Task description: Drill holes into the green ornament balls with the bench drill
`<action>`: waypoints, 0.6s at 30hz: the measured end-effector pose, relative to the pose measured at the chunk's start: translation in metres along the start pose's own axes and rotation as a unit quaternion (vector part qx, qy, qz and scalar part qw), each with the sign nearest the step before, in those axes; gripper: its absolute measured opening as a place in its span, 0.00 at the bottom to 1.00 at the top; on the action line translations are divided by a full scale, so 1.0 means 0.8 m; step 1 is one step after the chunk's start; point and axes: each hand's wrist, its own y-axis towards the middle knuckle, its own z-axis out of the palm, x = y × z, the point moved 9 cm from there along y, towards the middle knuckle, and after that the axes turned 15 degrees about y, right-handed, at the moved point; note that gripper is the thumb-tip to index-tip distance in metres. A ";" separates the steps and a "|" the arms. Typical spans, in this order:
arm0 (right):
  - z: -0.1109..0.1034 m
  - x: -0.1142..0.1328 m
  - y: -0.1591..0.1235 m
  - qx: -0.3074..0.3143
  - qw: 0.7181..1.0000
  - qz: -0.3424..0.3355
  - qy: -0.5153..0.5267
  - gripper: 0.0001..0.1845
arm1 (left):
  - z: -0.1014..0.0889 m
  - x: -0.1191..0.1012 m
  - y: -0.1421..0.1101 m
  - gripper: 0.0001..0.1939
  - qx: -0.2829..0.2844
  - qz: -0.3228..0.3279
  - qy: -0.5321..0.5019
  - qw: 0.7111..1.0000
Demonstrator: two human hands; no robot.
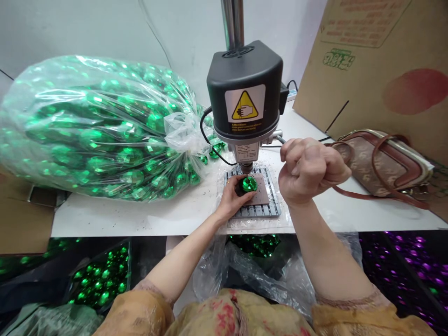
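Left hand pinches a small faceted shiny green ball, fingers wrapped on its near side, holding it on the brown pad of the ribbed grey metal press table, directly under the spindle. Right hand is a tight fist closed around the thin metal feed lever sticking out from the right side of the black-headed bench drill press; fist sits just right of the ball, raised above the table. Press head carries a yellow triangle hand-warning sticker with the word "Attention" below; finer print unreadable. Dark specks of swarf scattered around the base on the white tabletop. Left of the press, a big clear plastic sack of green faceted balls lies on its side, mouth nearly touching the machine. Right, a brown patterned handbag with leather straps, behind it a leaning brown cardboard box with green printed characters, not legible. Below the table edge: black tray of green balls at left, purple shiny balls at right.
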 end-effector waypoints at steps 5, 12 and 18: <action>0.000 0.003 -0.008 0.029 0.999 -0.028 0.024 0.27 | -0.001 -0.001 0.000 0.30 0.002 -0.002 0.000 1.000; 0.002 -0.002 0.009 -0.042 0.999 0.013 -0.017 0.31 | -0.001 -0.008 0.002 0.29 -0.004 -0.009 0.006 1.000; 0.019 -0.024 0.046 -0.045 0.988 0.132 -0.070 0.25 | -0.031 -0.043 -0.037 0.23 -0.129 0.027 0.147 0.980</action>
